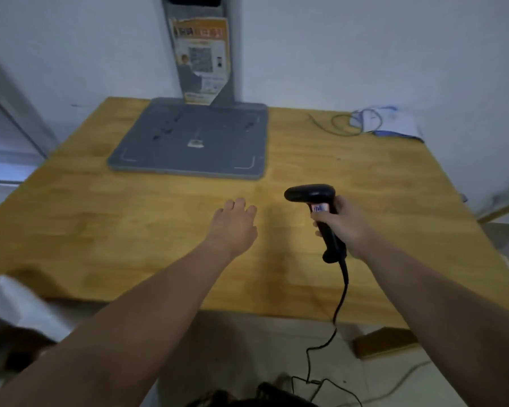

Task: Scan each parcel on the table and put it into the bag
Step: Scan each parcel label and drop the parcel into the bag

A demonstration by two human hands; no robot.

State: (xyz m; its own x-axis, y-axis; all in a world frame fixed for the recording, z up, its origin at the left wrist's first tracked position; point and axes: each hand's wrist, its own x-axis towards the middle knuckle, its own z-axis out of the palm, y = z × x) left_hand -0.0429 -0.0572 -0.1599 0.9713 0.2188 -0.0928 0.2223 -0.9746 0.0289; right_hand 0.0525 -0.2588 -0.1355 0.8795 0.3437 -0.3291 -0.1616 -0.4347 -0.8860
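The black scanner (315, 198) is upright over the bench's (100, 230) near right part, the right hand's (346, 227) grip closed round its handle; its small label (320, 208) is unreadable. Just beside, the left hand's (232, 227) grip is loose, holding nothing. A grey stand (188, 142) sits well apart at the far edge, its orange sticker (202, 54) blurred.

From my end, the grey post (200, 39) at top centre runs off the top edge, and its sticker (202, 60) is too smeary to read. Same goes for the little label (320, 207) on the scanner (315, 193). At lower left there's a white thing (15, 301), blurred and clipped by the edge, so I can't tell what it is. The cable (344, 270) and a dark lump (265, 396) get cut off at the bottom.
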